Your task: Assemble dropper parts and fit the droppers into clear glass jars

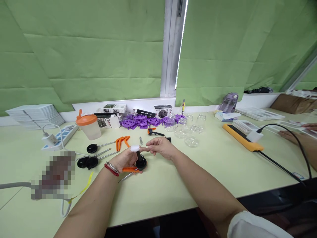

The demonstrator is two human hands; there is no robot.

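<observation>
My left hand (pixel 125 159), with bracelets at its wrist, is closed around a black plastic part with a round cup-like base (pixel 141 163) and an upright stem. A white piece (pixel 135 148) sits at the top of the stem, by my left fingers. My right hand (pixel 162 147) is pinched beside the left fingertips; whatever it holds is too small to make out. Under my left hand show an orange handle (pixel 129 169) and a thin metal rod (pixel 126 177). A small silver metal piece (pixel 141 140) stands just beyond the hands.
Rods with black discs (pixel 92 148) and orange handles (pixel 121 142) lie left. Behind are purple plastic parts (pixel 140 121), boxes (pixel 109 121), clear cups (pixel 182 130) and an orange-lidded cup (pixel 89 126). A yellow-edged power strip (pixel 241 138) and another person's hand (pixel 293 138) are right.
</observation>
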